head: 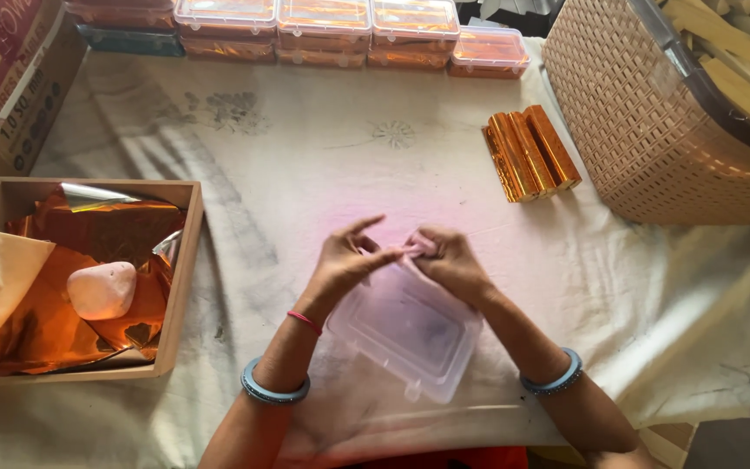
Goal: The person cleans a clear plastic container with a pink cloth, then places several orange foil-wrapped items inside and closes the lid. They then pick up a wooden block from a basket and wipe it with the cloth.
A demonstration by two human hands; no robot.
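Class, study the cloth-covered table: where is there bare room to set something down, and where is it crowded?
Bare cloth lies between the row of plastic boxes and the hands. More lies right of the right hand, below the wicker basket. It is crowded around the clear box, the foil-wrapped sticks and the wooden tray.

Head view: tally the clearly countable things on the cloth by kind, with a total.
Foil-wrapped bars: 4
Clear plastic box, under both hands: 1
Wooden tray of copper foil sheets: 1
Pale stone in the tray: 1
Wicker basket of wooden sticks: 1
Total: 8
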